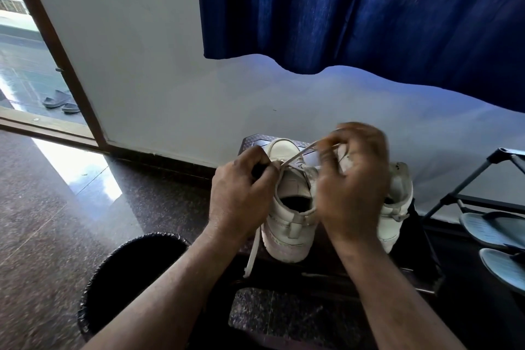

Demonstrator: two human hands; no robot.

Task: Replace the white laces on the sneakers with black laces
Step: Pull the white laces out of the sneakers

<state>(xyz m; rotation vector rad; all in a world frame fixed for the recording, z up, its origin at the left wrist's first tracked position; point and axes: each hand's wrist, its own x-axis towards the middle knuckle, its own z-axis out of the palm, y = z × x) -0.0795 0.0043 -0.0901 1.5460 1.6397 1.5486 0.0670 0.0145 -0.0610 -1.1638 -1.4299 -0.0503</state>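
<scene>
Two sneakers (289, 207) under the hands, one bin (127, 273) below the left hand, two slippers (494, 230) right of the right hand, two sandals (61, 101) far left.

Right hand (352, 179) motion-blurred, perhaps pinching lace, second sneaker (397, 202) mostly hidden

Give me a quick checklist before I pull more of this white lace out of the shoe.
1. Lace gripped: ok, it runs taut between the left hand and right hand.
2. Shoe steady: cannot tell, neither hand clearly holds it down.
3. Loose lace end free: ok, hanging off the near side.
4. Second shoe out of the way: ok, to the right.
5. Black laces ready: cannot tell, none visible.
</scene>
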